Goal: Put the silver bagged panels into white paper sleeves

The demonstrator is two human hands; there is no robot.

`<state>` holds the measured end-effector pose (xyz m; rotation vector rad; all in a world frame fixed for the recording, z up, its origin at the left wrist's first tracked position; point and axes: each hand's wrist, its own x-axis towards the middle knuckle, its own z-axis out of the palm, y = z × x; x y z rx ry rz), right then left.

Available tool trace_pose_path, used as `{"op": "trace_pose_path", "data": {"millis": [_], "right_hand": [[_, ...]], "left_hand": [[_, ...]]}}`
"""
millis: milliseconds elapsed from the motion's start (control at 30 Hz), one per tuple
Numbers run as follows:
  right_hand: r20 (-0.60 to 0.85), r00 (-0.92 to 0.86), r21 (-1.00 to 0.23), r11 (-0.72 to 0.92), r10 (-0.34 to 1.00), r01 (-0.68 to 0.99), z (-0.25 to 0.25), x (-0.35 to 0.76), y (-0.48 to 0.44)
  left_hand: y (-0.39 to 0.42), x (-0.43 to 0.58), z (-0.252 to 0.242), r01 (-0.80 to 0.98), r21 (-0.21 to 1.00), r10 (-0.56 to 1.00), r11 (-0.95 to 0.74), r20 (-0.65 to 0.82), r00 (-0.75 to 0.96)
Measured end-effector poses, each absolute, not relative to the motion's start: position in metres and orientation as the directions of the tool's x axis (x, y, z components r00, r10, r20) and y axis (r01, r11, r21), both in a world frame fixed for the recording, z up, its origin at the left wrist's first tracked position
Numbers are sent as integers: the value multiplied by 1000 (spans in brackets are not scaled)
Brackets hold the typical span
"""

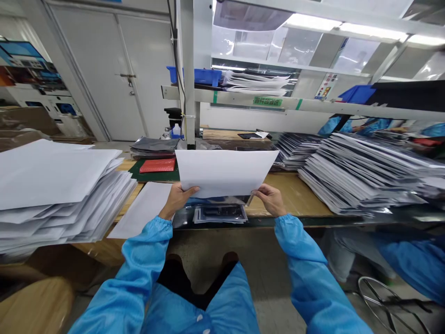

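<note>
A white sheet of paper [225, 171] is held tilted up in front of me, above the bench edge. My left hand [179, 198] grips its lower left corner, thumb on the near face. At the lower right corner, the thumb and fingers of my right hand [270, 198] pinch the edge. A glossy dark strip [225, 200] shows just under the sheet; whether it is held with it I cannot tell. Below, a small stack of dark-printed, clear-edged sheets [220, 214] lies at the bench edge. Another white sheet [142, 208] lies beside my left hand.
A tall stack of white sheets [52, 185] stands at left. Dark-and-white stacks [368, 176] fill the right side. A red pouch [157, 165] lies on a green mat [139, 175]. A shelf [236, 96] spans above; a stool [385, 301] and another person's blue sleeve [413, 264] are at right.
</note>
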<state>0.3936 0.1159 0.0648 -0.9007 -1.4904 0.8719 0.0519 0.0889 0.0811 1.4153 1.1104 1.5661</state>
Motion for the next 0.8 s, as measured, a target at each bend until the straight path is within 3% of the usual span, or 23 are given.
{"op": "trace_pose_path", "data": {"millis": [400, 500, 600, 800], "right_hand": [[227, -184, -955, 256, 956, 150, 5, 389, 112], [216, -191, -958, 245, 958, 149, 1, 387, 109], [207, -195, -959, 238, 959, 151, 4, 385, 106], [214, -149, -960, 236, 965, 153, 20, 382, 98]], "left_hand": [[77, 54, 10, 100, 987, 989, -128, 135, -58], [73, 54, 13, 97, 983, 981, -157, 166, -98], [72, 54, 22, -19, 967, 963, -254, 250, -103], [73, 58, 26, 2, 984, 970, -178, 175, -169]]}}
